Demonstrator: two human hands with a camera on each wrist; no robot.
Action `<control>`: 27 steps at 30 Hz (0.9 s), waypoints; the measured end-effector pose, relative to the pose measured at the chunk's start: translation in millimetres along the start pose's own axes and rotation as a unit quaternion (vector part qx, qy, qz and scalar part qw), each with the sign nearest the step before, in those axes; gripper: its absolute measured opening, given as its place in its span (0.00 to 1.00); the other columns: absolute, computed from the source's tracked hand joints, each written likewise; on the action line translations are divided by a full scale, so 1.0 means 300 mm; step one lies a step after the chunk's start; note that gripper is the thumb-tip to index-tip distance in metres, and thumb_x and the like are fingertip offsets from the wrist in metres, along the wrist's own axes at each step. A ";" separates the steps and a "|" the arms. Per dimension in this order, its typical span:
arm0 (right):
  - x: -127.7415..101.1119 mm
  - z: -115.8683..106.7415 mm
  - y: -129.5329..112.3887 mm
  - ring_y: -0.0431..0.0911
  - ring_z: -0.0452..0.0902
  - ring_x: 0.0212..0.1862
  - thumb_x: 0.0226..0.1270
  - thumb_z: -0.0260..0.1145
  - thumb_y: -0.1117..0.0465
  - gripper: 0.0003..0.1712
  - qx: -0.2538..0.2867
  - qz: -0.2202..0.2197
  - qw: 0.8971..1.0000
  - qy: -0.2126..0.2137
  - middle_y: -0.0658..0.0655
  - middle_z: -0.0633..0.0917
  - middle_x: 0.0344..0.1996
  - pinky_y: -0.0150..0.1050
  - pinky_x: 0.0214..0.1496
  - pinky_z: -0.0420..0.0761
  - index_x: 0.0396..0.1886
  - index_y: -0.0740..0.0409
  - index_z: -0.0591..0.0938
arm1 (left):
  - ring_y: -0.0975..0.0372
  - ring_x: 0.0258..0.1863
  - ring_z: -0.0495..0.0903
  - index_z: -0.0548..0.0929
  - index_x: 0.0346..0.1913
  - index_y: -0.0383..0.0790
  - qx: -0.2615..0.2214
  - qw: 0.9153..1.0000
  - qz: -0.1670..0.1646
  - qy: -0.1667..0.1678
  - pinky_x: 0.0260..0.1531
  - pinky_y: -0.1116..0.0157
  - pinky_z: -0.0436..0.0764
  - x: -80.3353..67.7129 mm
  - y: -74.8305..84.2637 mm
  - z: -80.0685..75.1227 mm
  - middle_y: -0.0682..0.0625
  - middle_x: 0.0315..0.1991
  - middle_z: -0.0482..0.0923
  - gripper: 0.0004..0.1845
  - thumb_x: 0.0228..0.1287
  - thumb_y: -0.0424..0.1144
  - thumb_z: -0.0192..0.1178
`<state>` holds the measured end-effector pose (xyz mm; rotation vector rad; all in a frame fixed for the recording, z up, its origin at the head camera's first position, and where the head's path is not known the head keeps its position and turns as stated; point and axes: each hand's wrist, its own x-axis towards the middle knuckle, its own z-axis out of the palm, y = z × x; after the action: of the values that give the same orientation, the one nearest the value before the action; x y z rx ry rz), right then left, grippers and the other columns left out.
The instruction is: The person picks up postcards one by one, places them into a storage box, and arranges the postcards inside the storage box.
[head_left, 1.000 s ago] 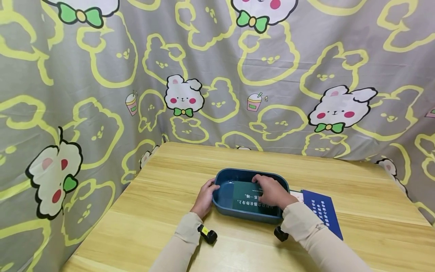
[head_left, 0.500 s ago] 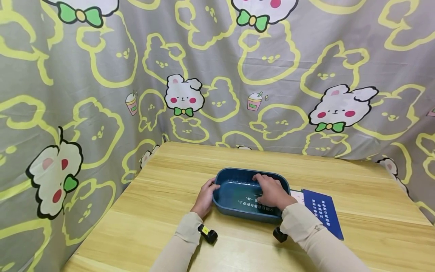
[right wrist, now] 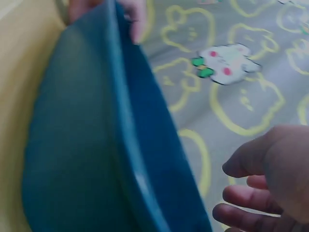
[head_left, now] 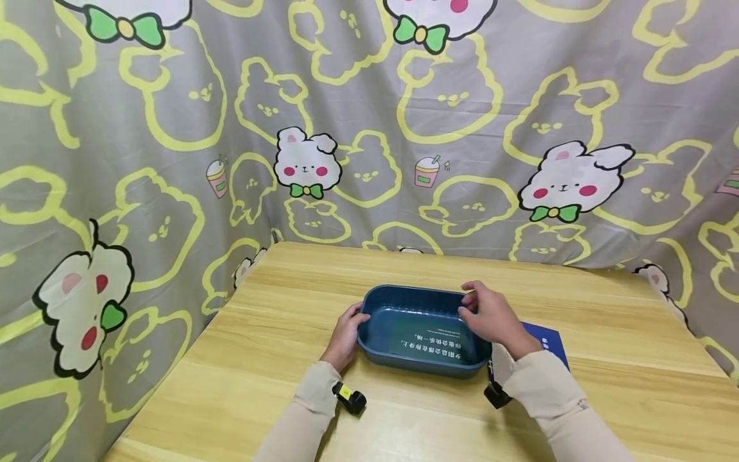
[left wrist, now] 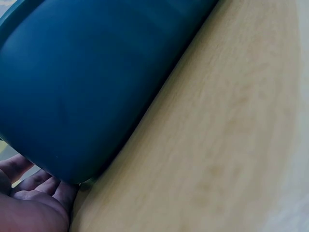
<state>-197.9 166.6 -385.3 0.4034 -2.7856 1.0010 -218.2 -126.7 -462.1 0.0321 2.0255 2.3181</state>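
Observation:
A dark teal plastic box with rounded corners stands on the wooden table. Flat on its bottom lies a green card with white lettering. My left hand holds the box's left end, thumb over the rim and fingers along the outer wall; in the left wrist view its fingers touch the box's lower corner. Above the box's right end hovers my right hand, fingers spread and loosely bent around nothing. The right wrist view shows this hand apart from the rim.
To the right of the box lies a blue card, partly hidden behind the right wrist, with a pale card beside it. Black wrist cameras hang under the sleeves. A patterned grey curtain borders the table's back and sides.
The green card has settled onto the box's bottom and the right hand has let it go. That hand has risen and shifted right, covering more of the blue card. The left hand keeps its hold.

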 end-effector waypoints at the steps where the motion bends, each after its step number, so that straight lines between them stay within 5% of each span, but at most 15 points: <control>1: -0.009 -0.013 0.006 0.53 0.78 0.42 0.64 0.64 0.66 0.23 0.005 0.011 1.000 0.012 0.60 0.82 0.40 0.49 0.42 0.78 0.57 0.70 0.71 | 0.47 0.61 0.67 0.68 0.66 0.26 0.000 1.000 0.000 0.001 0.59 0.52 0.68 0.000 -0.002 0.000 0.33 0.65 0.66 0.24 0.69 0.32 0.49; 6: -0.057 -0.077 0.041 0.56 0.75 0.44 0.66 0.61 0.62 0.25 0.011 0.082 0.995 0.052 0.65 0.78 0.42 0.49 0.43 0.75 0.57 0.73 0.70 | 0.47 0.61 0.67 0.68 0.65 0.26 -0.003 1.000 -0.004 0.003 0.60 0.53 0.67 0.000 -0.008 0.000 0.34 0.65 0.66 0.24 0.68 0.31 0.49; 11: -0.090 -0.125 0.082 0.64 0.73 0.47 0.67 0.61 0.58 0.31 -0.005 0.129 0.990 0.048 0.73 0.75 0.47 0.57 0.47 0.75 0.59 0.79 0.66 | 0.47 0.61 0.67 0.67 0.65 0.25 -0.003 1.000 -0.002 0.004 0.60 0.52 0.67 0.001 -0.002 -0.004 0.34 0.63 0.66 0.24 0.68 0.31 0.48; 19: -0.122 -0.165 0.171 0.72 0.70 0.52 0.66 0.61 0.54 0.39 -0.046 0.198 0.979 -0.027 0.82 0.73 0.52 0.63 0.53 0.71 0.60 0.85 0.63 | 0.47 0.62 0.66 0.66 0.67 0.26 0.001 1.000 -0.006 -0.003 0.61 0.51 0.66 -0.001 0.008 0.002 0.34 0.64 0.66 0.25 0.69 0.32 0.48; 27: -0.148 -0.181 0.238 0.67 0.70 0.42 0.59 0.67 0.39 0.53 -0.093 0.283 0.944 -0.141 0.82 0.71 0.41 0.60 0.46 0.74 0.53 0.89 0.63 | 0.47 0.63 0.65 0.66 0.67 0.26 -0.005 1.000 -0.010 -0.004 0.62 0.50 0.64 -0.001 0.004 0.006 0.34 0.65 0.65 0.25 0.69 0.32 0.48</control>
<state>-174.3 263.1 -397.0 -0.3320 -3.3115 0.8024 -217.9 -125.2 -460.5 0.0202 2.0019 2.3112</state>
